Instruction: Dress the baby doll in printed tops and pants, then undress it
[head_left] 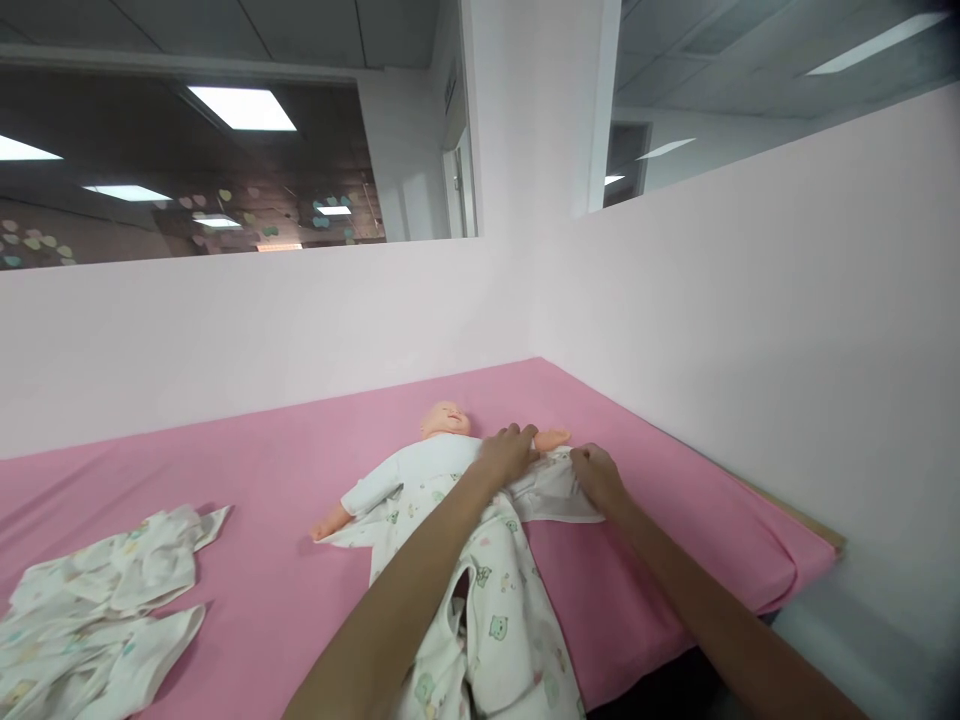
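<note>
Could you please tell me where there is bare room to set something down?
The pink sheet is bare between the loose clothes and the doll, and between the right hand and the side wall. Around the left hand, doll and outfit crowd together.

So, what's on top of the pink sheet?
A doll in a white top, a bear-print garment, and more printed clothes at the picture's left. The sheet directly beneath them, and whatever it covers, can't be seen.
</note>
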